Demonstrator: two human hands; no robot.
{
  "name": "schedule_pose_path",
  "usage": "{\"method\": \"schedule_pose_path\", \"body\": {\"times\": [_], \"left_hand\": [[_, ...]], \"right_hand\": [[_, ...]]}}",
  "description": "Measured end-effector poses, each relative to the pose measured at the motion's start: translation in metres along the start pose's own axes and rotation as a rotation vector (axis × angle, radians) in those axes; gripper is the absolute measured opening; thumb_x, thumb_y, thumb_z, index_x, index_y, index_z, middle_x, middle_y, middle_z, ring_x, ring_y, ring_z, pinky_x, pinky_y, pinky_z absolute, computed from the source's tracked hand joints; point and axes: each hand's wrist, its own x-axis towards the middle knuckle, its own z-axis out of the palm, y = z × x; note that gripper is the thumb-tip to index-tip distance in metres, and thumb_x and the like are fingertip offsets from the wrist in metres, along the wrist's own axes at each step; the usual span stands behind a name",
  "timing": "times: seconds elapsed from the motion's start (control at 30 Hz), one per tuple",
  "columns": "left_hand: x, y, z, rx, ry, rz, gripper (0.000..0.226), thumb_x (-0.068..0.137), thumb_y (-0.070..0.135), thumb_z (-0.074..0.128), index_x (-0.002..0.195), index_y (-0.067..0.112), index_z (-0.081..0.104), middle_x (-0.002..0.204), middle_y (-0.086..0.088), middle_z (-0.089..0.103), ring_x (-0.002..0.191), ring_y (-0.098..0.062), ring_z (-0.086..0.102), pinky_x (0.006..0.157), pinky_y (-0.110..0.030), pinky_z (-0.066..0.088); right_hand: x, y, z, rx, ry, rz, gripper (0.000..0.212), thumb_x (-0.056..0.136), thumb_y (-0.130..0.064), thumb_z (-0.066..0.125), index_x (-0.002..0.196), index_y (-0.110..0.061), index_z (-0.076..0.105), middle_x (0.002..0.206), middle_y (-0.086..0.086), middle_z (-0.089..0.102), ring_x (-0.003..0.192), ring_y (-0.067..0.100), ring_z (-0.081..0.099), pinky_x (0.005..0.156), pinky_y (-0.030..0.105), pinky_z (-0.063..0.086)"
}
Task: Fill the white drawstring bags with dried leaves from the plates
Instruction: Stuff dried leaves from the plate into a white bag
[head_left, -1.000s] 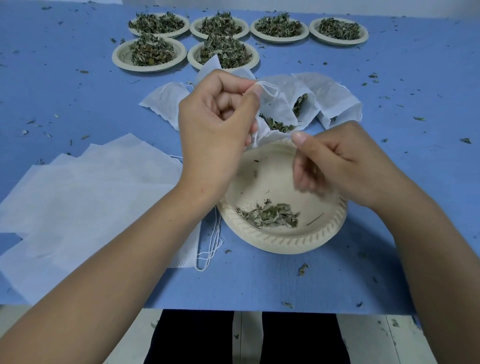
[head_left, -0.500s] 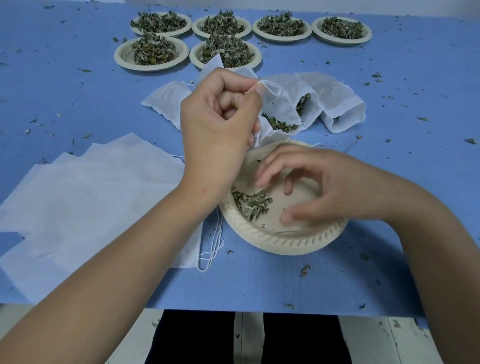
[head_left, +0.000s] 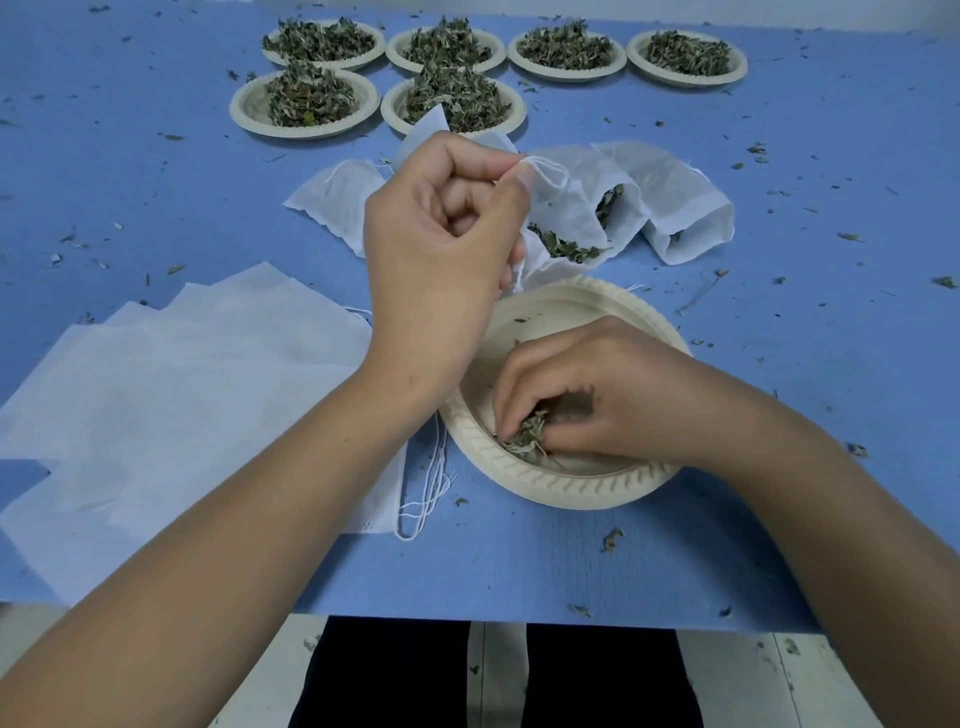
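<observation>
The left hand (head_left: 441, 244) pinches the thin, translucent white drawstring bag (head_left: 566, 208) by its rim, just beyond the near plate (head_left: 571, 488). The right hand (head_left: 597, 395) curls around crumpled grey-green dried leaves (head_left: 527, 436) in that plate.

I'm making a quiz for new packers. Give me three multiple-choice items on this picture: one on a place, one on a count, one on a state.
1. The stack of flat empty bags lies: A left of the near plate; B right of it; C on the floor.
2. Heaped plates at the table's far end: A four; B six; C eight.
3. The right hand is: A flat on the table; B curled round leaves in the near plate; C pulling a string.
Answers: A, the stack sits on that plate's left; B, four in the back row, two before them; B, its fingers close on leaves while the left hand pinches the open bag.
</observation>
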Motion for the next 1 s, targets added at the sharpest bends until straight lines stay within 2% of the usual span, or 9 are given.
{"method": "schedule_pose_path", "body": {"times": [0.13,0.23,0.4,0.53,0.63,0.73,0.8,0.9,1.0], "left_hand": [[0.0,0.0,0.0,-0.004,0.005,0.002,0.016,0.093,0.002,0.061,0.079,0.009,0.057,0.046,0.008,0.05,0.037,-0.004,0.044,0.042,-0.015,0.037],[0.001,0.0,0.0,-0.01,0.004,0.004,0.016,0.093,0.002,0.061,0.079,0.009,0.057,0.046,0.008,0.05,0.037,-0.004,0.043,0.042,-0.016,0.037],[0.0,-0.002,0.001,0.004,-0.038,-0.012,0.016,0.092,0.001,0.061,0.079,0.009,0.059,0.046,0.005,0.051,0.036,-0.003,0.045,0.042,-0.014,0.038],[-0.003,-0.006,0.004,0.044,-0.138,-0.003,0.017,0.092,0.001,0.062,0.077,0.011,0.059,0.047,0.005,0.052,0.038,-0.006,0.048,0.044,-0.016,0.037],[-0.005,-0.007,0.005,0.083,-0.166,0.028,0.016,0.091,0.004,0.063,0.078,0.012,0.059,0.047,0.009,0.054,0.04,-0.008,0.049,0.045,-0.019,0.038],[-0.006,-0.007,0.006,0.093,-0.174,0.034,0.015,0.091,0.004,0.064,0.078,0.012,0.06,0.047,0.009,0.055,0.041,-0.009,0.049,0.045,-0.02,0.039],[-0.008,-0.007,0.006,0.093,-0.197,0.041,0.016,0.091,0.004,0.064,0.078,0.014,0.06,0.047,0.01,0.055,0.041,-0.008,0.05,0.045,-0.021,0.04],[-0.01,-0.007,0.007,0.107,-0.233,0.057,0.017,0.09,0.003,0.064,0.078,0.016,0.06,0.048,0.01,0.055,0.043,-0.009,0.051,0.046,-0.023,0.042],[-0.011,-0.008,0.008,0.119,-0.234,0.074,0.018,0.09,0.003,0.064,0.078,0.016,0.059,0.048,0.008,0.055,0.042,-0.011,0.051,0.046,-0.026,0.042]], "right_hand": [[-0.002,0.0,0.0,0.038,0.031,0.02,0.028,0.067,0.016,0.063,0.079,-0.005,0.076,0.083,-0.002,0.071,0.076,0.005,0.062,0.071,0.015,0.046],[-0.009,-0.001,-0.006,0.233,0.083,0.064,0.027,0.068,0.011,0.063,0.077,-0.011,0.075,0.081,-0.006,0.071,0.077,0.005,0.065,0.074,0.017,0.048],[-0.01,-0.001,-0.019,0.666,0.488,-0.088,0.02,0.064,0.007,0.076,0.075,-0.01,0.075,0.076,-0.006,0.071,0.072,0.01,0.065,0.068,0.019,0.05],[-0.007,0.001,-0.021,0.984,0.766,-0.075,0.008,0.06,-0.013,0.075,0.066,-0.019,0.077,0.071,-0.005,0.07,0.07,0.007,0.064,0.066,0.013,0.048],[-0.007,0.004,-0.019,0.891,0.867,0.035,0.01,0.065,-0.01,0.079,0.07,-0.018,0.077,0.07,-0.004,0.071,0.069,0.008,0.064,0.07,0.017,0.05],[-0.007,0.007,-0.015,0.651,0.937,0.169,0.017,0.072,-0.005,0.077,0.073,-0.022,0.078,0.071,-0.003,0.072,0.072,0.013,0.063,0.074,0.024,0.051],[-0.007,0.006,-0.012,0.513,0.967,0.211,0.022,0.076,0.002,0.073,0.077,-0.02,0.076,0.075,-0.004,0.073,0.074,0.011,0.065,0.073,0.021,0.052],[-0.004,0.004,-0.005,0.176,0.941,0.198,0.034,0.074,0.008,0.062,0.083,-0.024,0.07,0.08,-0.008,0.068,0.075,0.002,0.063,0.071,0.014,0.048],[-0.004,0.005,-0.003,0.038,0.867,0.164,0.033,0.075,0.007,0.064,0.093,-0.02,0.068,0.094,0.003,0.059,0.086,0.011,0.06,0.073,0.017,0.049]]}}
